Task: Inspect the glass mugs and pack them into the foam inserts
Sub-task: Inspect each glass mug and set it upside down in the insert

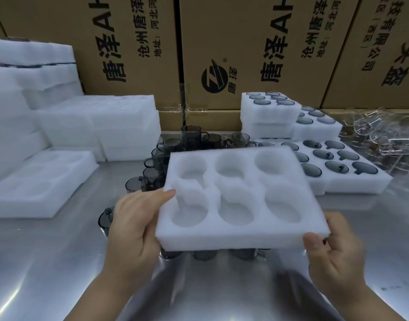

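My left hand (134,225) and right hand (333,249) both grip one foam insert (240,198) by its edges, six pockets empty, above three grey mugs (203,254).

Centre: empty insert (240,198) above table (48,262), left hand (134,228) at its left edge, right hand (333,253) at its near-right corner. Mugs (191,137) under and behind it. Filled inserts (356,185) right. Spare foam (94,126) stacked left. Boxes (245,54) far, behind all.
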